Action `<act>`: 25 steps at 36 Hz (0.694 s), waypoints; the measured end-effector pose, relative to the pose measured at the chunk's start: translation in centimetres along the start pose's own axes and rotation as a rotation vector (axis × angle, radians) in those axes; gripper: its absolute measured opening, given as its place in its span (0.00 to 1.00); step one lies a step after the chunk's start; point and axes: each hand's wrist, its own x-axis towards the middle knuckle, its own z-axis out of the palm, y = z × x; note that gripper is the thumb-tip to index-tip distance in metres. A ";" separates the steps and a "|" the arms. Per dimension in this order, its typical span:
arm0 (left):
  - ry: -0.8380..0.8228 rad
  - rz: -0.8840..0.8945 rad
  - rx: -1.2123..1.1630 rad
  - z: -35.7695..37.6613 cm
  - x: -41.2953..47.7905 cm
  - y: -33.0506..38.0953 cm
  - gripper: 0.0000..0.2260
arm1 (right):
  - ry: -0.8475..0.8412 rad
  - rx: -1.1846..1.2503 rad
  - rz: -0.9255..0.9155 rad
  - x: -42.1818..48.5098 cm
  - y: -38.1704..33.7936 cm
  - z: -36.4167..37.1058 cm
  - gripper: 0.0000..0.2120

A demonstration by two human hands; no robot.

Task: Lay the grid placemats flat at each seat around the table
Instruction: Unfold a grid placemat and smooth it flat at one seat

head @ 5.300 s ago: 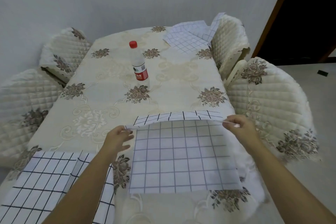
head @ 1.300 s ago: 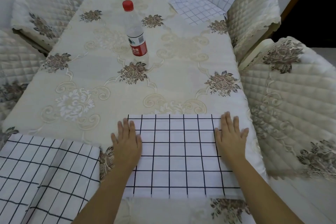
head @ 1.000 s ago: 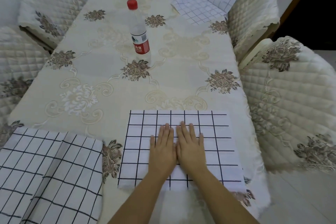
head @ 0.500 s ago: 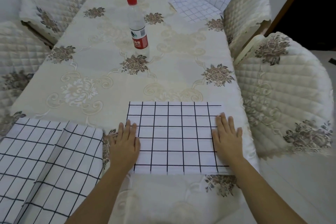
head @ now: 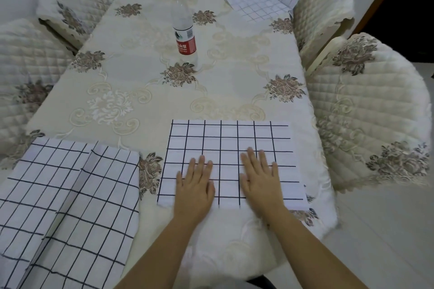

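Observation:
A white placemat with a black grid lies flat on the table near the front right edge. My left hand and my right hand press on its near half, palms down with straight fingers, a short gap between them. A second grid placemat lies at the front left, creased and hanging over the table edge. A third grid placemat lies at the far right corner, partly folded up against a chair.
A clear water bottle with a red cap stands upright mid-table on the cream floral tablecloth. Quilted covered chairs stand on the right, far right and left. A dark doorway is at the upper right.
My hands slid inward from the placemat's left and right edges to its near middle. Earlier the mat was being unfolded; now it lies flat.

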 end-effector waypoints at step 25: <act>-0.017 0.065 0.007 -0.1 0.6 3.7 0.24 | 0.028 0.046 -0.059 -2.2 -2.7 0.2 0.22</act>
